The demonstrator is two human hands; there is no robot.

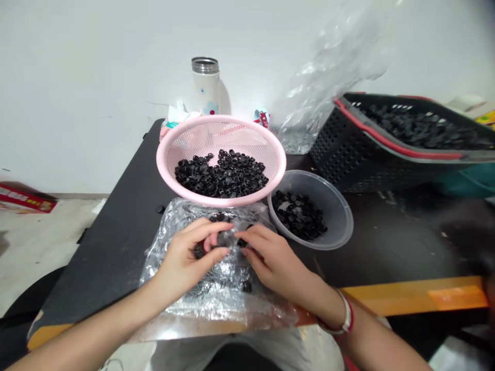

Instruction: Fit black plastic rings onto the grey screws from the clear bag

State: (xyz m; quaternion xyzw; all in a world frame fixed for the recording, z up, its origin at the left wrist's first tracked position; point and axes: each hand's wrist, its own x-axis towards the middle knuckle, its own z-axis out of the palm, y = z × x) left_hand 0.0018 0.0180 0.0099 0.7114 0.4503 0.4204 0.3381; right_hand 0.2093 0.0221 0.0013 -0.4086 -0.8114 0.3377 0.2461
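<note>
As the left hand (pixel 185 263) and right hand (pixel 273 260) rest half-curled on a crumpled clear plastic bag (pixel 216 306), their grip hidden, small black ring-shaped parts (pixel 220 175) lie partly inside it on the black table (pixel 116 247). Remaining: one heap in a round pink plastic colander (pixel 220 122), a smaller lot in a clear plastic bowl (pixel 334 221), more in a dark perforated basket (pixel 336 154).
</note>
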